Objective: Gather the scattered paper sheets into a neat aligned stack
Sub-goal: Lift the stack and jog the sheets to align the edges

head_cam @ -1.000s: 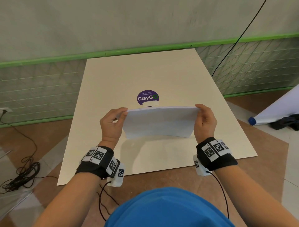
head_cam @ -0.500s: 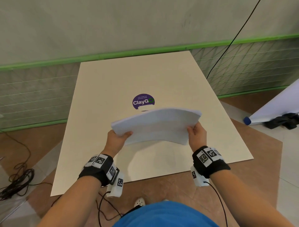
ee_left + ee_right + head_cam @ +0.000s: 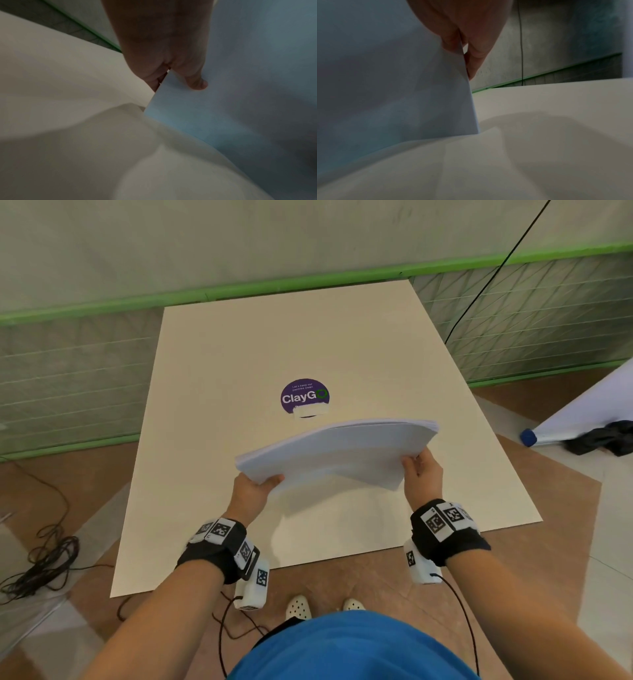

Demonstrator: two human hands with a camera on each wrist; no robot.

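A second ago the white paper sheet stack (image 3: 337, 451) stood on its long edge on the large cream rectangular counter (image 3: 212, 364), squared between the hands. Now it has been tipped over towards flat and lifted, held in the air above the near middle of the counter, just nearer than the round purple ClayGo sticker (image 3: 304, 398). That suggests the edge-tapping is finished and the sheets are about to be laid down as a finished pile.

The left hand (image 3: 251, 489) grips the near-left corner, thumb on top and fingers beneath; the left wrist view shows the thumb (image 3: 197, 82) pressed on the sheet. The right hand (image 3: 420, 477) pinches the right end, its grip closed on the paper edge with fingers (image 3: 476, 56) wrapped behind it.

The stack is a thick sheaf, bowed upwards across its middle, its right end higher than its left. Its far and left edges look flush, with the layers only slightly fanned at the far-right corner. No loose sheets are visible on the counter.
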